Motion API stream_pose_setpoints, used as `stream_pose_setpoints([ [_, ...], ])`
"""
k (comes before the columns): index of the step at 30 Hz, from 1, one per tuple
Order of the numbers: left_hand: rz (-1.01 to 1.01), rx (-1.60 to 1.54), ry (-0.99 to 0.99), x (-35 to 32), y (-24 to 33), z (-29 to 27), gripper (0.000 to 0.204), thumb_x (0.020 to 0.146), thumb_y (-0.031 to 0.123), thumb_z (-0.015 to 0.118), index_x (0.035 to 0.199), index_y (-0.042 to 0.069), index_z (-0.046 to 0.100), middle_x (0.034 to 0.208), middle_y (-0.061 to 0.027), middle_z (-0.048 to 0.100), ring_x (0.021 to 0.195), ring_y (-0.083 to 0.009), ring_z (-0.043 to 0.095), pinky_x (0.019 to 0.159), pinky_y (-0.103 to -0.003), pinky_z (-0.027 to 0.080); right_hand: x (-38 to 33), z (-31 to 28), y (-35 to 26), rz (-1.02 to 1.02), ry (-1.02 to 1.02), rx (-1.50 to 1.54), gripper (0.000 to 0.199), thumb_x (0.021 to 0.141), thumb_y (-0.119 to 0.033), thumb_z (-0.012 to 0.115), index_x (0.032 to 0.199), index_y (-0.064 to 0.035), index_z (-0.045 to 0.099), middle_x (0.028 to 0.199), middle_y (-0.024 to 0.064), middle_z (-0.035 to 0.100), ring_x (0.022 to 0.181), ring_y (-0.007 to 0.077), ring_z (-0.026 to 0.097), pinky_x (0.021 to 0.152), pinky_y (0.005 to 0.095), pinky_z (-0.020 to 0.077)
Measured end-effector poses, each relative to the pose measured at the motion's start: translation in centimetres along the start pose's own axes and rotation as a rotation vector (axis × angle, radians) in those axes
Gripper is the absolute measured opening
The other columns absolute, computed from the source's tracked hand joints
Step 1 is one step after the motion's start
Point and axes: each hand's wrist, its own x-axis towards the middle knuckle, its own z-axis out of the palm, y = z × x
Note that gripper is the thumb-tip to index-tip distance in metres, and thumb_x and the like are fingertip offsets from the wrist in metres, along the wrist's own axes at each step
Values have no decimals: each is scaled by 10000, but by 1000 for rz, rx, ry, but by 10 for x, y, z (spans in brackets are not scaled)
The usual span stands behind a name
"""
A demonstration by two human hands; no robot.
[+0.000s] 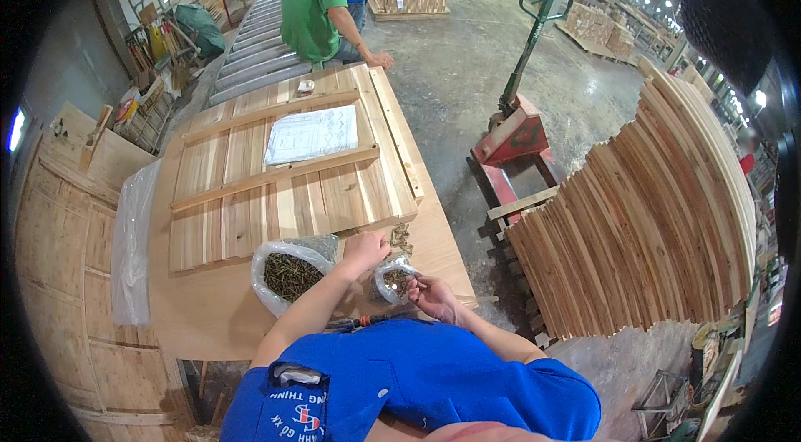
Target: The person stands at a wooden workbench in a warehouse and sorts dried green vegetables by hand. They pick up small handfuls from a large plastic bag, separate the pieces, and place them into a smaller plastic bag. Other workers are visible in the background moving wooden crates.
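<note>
My left hand (367, 251) reaches across the near edge of the work table with its fingers curled. Whatever it holds, if anything, is hidden. Just beyond its fingertips lies a loose pile of small brass-coloured screws (400, 236). My right hand (435, 298) is closed at the rim of a small clear plastic bag (385, 288) with small hardware pieces inside. Left of my left forearm stands a larger open plastic bag (261, 273), full of dark screws (292, 276). A slatted wooden panel (250, 229) with two crosswise battens lies just beyond the bags.
Printed drawing sheets (313, 135) rest on the panel. A power tool (365, 321) lies against my front. A person in green (310, 8) sits at the table's far end by a roller conveyor (250, 50). To the right stand a red pallet jack (513, 138) and stacked wooden panels (642, 225).
</note>
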Motion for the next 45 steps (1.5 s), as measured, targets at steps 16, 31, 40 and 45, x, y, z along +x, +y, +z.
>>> stream_pose_setpoints([
  [16, -385, -1736, -272, -59, -20, 16, 217, 856, -32, 428, 1065, -42, 483, 1011, -163, 567, 921, -230, 589, 779, -300, 521, -6, 32, 3, -342, 97, -779, 135, 863, -112, 531, 975, -39, 554, 676, -21, 497, 532, 62, 422, 471, 201, 329],
  [31, -554, -1742, -138, -97, -18, 44, 102, 877, 73, 528, 943, 12, 575, 834, -81, 620, 671, -144, 601, 620, -258, 516, 9, 38, 8, -476, -69, -1237, 124, 874, -138, 553, 938, -34, 570, 748, 9, 584, 612, 77, 530, 539, 219, 423],
  [40, -543, -1687, -152, -98, -7, 41, 124, 853, 71, 563, 964, 17, 572, 825, -89, 633, 689, -148, 610, 629, -257, 520, 7, 34, 13, -436, -184, -1120, 80, 865, -96, 540, 913, -38, 566, 761, -2, 580, 580, 62, 518, 530, 202, 419],
  [45, -546, -1747, -193, -101, -11, 44, 145, 836, 62, 584, 972, 21, 554, 817, -91, 628, 675, -146, 604, 625, -252, 517, 3, 34, 9, -350, -215, -1175, 78, 858, -89, 538, 913, -38, 558, 749, 6, 582, 576, 64, 511, 517, 203, 412],
])
